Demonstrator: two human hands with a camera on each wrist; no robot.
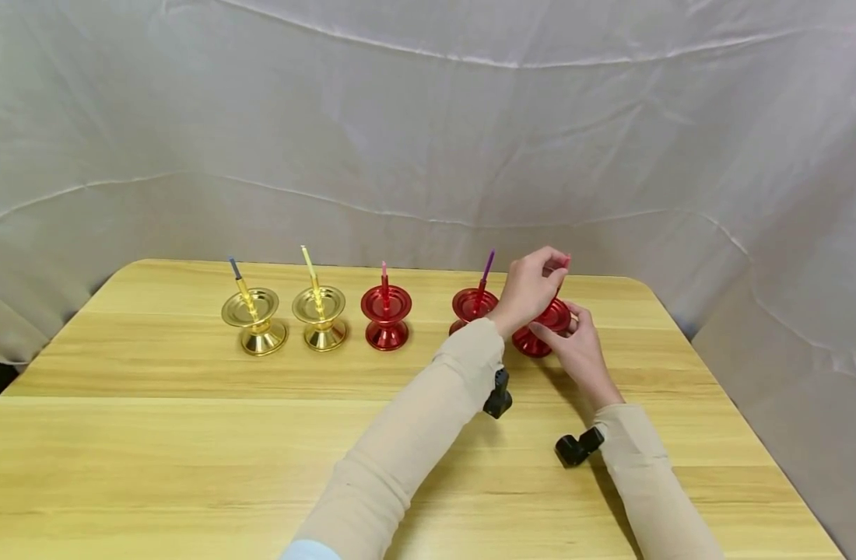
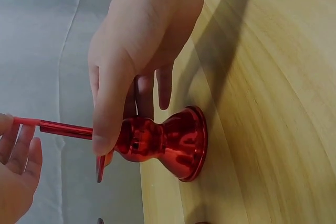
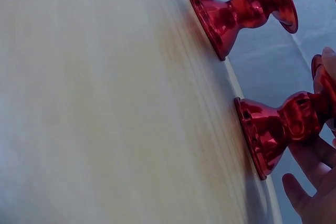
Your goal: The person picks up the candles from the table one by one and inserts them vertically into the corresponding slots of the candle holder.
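Note:
At the right end of a row stands a red metal candlestick (image 1: 531, 344). My right hand (image 1: 580, 354) grips it under and around its dish, fingers behind and thumb in front. Above, my left hand (image 1: 527, 288) pinches a thin pinkish-red candle (image 2: 26, 121) by its upper part. In the left wrist view the candle's lower end meets the mouth of the candlestick's red tube (image 2: 65, 129); how deep it sits is hidden. The base rests on the table. Just left is another red candlestick (image 3: 252, 8) with a purple candle (image 1: 488, 266), partly behind my left hand.
Further left stand a red candlestick (image 1: 387, 334) with a pink candle, a gold one (image 1: 324, 334) with a pale yellow candle and a gold one (image 1: 263, 339) with a blue candle. The wooden table (image 1: 190, 443) ends at a grey-white cloth (image 1: 400, 140) behind.

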